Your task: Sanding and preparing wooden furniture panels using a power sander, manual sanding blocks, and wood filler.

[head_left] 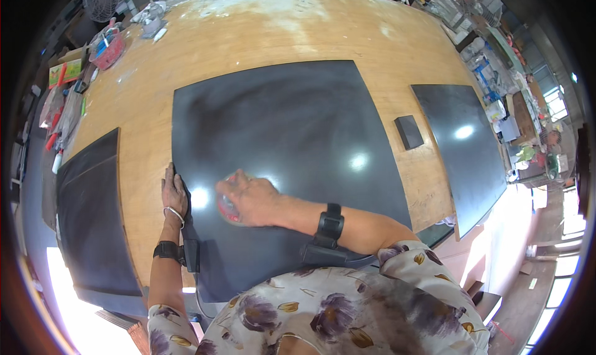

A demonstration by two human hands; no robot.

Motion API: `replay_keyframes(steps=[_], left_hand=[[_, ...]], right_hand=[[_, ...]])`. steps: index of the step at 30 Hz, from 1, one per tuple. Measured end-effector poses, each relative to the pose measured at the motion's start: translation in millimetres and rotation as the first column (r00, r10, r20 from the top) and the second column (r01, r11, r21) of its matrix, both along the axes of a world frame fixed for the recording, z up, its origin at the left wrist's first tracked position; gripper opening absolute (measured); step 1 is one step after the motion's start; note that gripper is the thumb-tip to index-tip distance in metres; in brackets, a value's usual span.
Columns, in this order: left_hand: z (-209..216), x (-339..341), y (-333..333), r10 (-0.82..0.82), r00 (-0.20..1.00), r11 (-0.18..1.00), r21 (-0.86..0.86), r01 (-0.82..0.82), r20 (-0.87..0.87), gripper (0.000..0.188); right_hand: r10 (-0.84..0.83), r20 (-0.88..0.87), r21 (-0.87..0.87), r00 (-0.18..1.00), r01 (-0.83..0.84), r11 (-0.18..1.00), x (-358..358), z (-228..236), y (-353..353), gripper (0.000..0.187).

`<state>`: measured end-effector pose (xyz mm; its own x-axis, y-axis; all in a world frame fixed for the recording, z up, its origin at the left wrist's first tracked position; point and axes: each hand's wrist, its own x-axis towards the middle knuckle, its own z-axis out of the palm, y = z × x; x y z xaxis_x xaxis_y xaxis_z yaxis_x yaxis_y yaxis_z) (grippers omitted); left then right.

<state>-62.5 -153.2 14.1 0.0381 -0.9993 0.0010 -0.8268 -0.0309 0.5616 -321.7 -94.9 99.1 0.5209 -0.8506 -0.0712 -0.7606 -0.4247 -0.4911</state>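
Floral shirt [335,308]: nearest the camera, covering part of the large dark panel's near edge.
Large dark panel [285,119]: lies flat, central on the wooden desk [298,38], right before the person, probably so both arms can reach its face.
Right grip [256,200]: curled over a reddish pad [229,213], set against the panel left of its middle; the palm above presumably lets it bear down. The pad is blurred and mostly covered.
Left grip [175,193]: unclenched, fingers extended along the panel's left edge, seemingly to steady it.
Left panel [93,224]: set apart, a strip of wood between it and the left grip.
Dark block [409,132]: sits in the narrower lane toward the right panel [462,144], leaving less side room there.
Far edge: a broad stretch of wood lies beyond it, the widest room for movement.
Pink basket [107,52]: at the desk's far left, well outside the arms' reach.
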Motion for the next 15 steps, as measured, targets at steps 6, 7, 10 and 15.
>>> replay_keyframes(steps=[6,7,10,15], left_hand=[[-5.2,101.6,89.9,-0.158,0.923,0.986,0.01,0.165,0.35,0.056],[-4.8,116.6,103.9,-0.131,0.916,0.99,0.007,0.138,0.379,0.056],[15.6,92.3,107.3,-0.107,0.909,0.993,0.007,0.114,0.403,0.055],[12.4,85.9,95.7,-0.045,0.935,0.998,-0.014,0.054,0.352,0.052]], right_hand=[[-0.587,-0.138,-0.012,0.798,0.591,0.807,-135.2,22.3,-43.0,0.07],[-0.686,-0.155,-0.019,0.711,0.692,0.722,-165.4,19.8,-48.1,0.068],[-0.845,-0.163,-0.084,0.509,0.846,0.526,-261.3,-2.6,-55.3,0.069],[-0.835,-0.181,-0.101,0.519,0.835,0.541,-258.1,-9.1,-107.0,0.071]])
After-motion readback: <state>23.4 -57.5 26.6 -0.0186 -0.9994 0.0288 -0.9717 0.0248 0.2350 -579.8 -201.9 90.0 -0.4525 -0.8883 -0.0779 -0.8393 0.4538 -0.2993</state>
